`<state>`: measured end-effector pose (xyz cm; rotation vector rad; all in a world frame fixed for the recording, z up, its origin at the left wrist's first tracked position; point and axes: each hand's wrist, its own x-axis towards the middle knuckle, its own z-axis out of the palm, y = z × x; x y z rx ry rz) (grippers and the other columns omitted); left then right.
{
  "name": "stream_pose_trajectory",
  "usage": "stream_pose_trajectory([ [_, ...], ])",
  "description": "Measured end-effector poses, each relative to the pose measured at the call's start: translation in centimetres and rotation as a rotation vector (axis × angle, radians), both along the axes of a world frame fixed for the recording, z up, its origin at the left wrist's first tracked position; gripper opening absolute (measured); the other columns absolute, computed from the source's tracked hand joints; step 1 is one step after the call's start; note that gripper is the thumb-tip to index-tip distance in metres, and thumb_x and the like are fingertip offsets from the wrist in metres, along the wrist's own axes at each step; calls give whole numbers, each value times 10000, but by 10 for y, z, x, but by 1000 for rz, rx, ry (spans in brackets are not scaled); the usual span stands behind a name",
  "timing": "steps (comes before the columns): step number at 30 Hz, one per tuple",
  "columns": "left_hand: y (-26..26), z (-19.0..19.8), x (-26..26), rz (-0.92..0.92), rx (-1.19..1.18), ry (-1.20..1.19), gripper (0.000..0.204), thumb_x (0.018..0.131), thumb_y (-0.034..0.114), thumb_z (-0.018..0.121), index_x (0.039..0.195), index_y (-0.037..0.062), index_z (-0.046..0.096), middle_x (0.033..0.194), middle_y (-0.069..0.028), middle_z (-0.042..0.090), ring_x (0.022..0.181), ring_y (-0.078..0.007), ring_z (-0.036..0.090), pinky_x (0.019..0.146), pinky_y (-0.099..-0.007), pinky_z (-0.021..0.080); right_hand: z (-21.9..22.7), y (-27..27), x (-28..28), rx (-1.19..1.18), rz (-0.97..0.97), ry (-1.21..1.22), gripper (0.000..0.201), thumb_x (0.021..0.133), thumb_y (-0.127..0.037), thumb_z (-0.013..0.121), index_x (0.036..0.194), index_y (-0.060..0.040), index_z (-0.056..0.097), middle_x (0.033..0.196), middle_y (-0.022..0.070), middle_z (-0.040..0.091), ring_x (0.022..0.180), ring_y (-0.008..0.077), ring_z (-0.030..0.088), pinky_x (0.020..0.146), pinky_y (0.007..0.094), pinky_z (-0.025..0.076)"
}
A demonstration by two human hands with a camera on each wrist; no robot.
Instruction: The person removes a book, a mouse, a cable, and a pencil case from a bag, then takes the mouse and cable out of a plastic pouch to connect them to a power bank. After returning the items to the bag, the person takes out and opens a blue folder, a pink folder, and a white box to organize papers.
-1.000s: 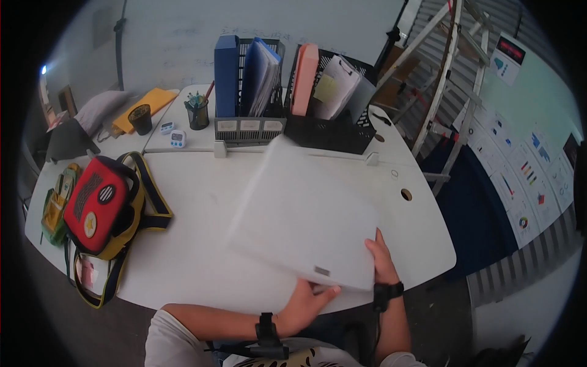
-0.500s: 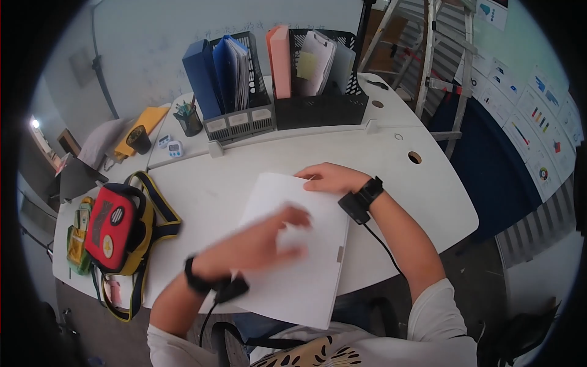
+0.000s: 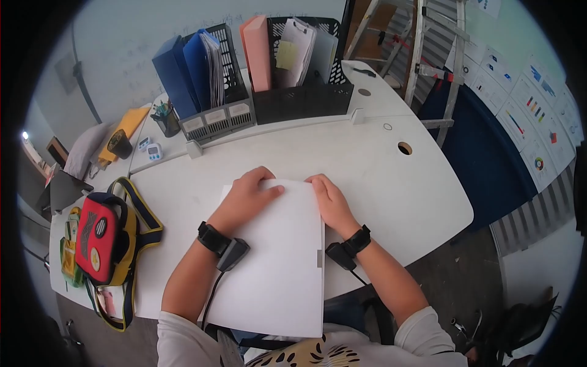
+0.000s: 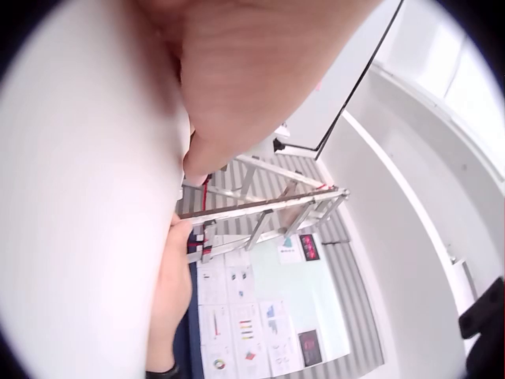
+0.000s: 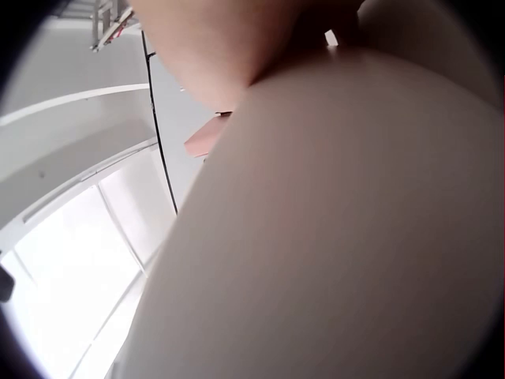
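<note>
A flat white folder (image 3: 269,263) with a small grey tab on its right edge is held between both hands in the head view, its lower edge toward the person's body. The left hand (image 3: 243,199) grips its upper left part, thumb lying on the white face and fingers bent over the top edge. At the upper right corner, the right hand (image 3: 330,202) holds the edge. The white surface (image 4: 79,205) fills the left side of the left wrist view, and much of the right wrist view as well. Some fingertips are hidden behind the folder.
A red and yellow bag (image 3: 101,238) lies at the left of the white table (image 3: 391,196). Along the back stand a grey file rack (image 3: 217,119) and a black file rack (image 3: 302,104) with folders. A pen cup (image 3: 165,119) and small timers (image 3: 155,151) are at back left.
The folder has turned upright before the body, its tabbed edge now on the right. The left hand moved from over its face to the top edge; the right hand slid to the right corner.
</note>
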<state>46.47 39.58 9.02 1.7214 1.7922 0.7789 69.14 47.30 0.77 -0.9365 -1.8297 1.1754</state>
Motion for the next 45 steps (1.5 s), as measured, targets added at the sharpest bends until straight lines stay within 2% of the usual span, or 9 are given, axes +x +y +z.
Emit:
stream_pose_trajectory([
  [2,-1,4,-5,15,-70,-338,376,1014,319,697,1185,-11,637,977,-111,678,931,-185,649,833,-329,537,-2,6,-3,-73,13,58,425,1158,-355,418,1182,-2,654,991,145,709,933,254,663,907,370,520],
  [6,-2,2,-11,32,-76,-391,279,1080,301,631,1139,30,608,962,-2,605,858,-65,554,772,-243,486,7,9,-7,-62,61,10,434,1156,-370,424,1166,-8,662,966,126,695,915,233,644,901,352,510],
  [15,-14,10,-30,25,-100,-759,237,1104,323,607,1118,86,598,935,54,603,826,-17,544,733,-206,469,27,19,-20,72,63,-86,351,1128,-293,501,1011,20,609,803,164,625,747,312,594,745,403,498],
  [22,-17,7,-38,22,-62,-757,225,1099,304,611,1118,80,607,929,48,604,823,-25,549,716,-208,469,38,23,-31,277,90,-258,210,1058,-165,554,1019,26,633,925,230,692,903,442,664,796,505,536],
  [24,-13,-4,-37,61,24,-371,260,1079,305,634,1118,47,623,926,12,619,818,-58,557,714,-233,474,31,22,-32,288,99,-279,199,1054,-152,550,1028,25,637,962,224,699,942,439,672,816,510,542],
  [30,-5,-10,-46,137,-35,3,363,1016,324,698,1142,-16,680,970,-137,703,891,-201,632,801,-349,527,33,-10,7,237,59,-219,245,1031,-136,614,1239,-7,626,1183,212,666,1068,389,691,909,447,563],
  [35,-16,-7,-115,345,6,-80,309,1075,329,624,1142,34,691,884,10,629,731,-77,540,629,-266,459,104,-75,69,101,180,-441,283,1001,-139,680,1250,-14,625,1179,171,662,1038,342,711,859,405,583],
  [40,-88,-17,-172,374,9,-611,232,1071,215,596,1164,11,658,963,-34,688,794,-109,625,682,-282,498,95,-90,85,258,-56,-460,349,953,-123,738,1266,-20,623,1146,159,663,961,328,701,820,407,577],
  [45,-182,-6,-58,494,-154,-1101,366,1042,174,605,1368,22,536,1304,-126,664,1174,-254,666,1000,-458,551,95,-108,54,417,66,-555,512,889,-212,822,1319,-38,604,1288,174,595,1157,339,621,898,438,543],
])
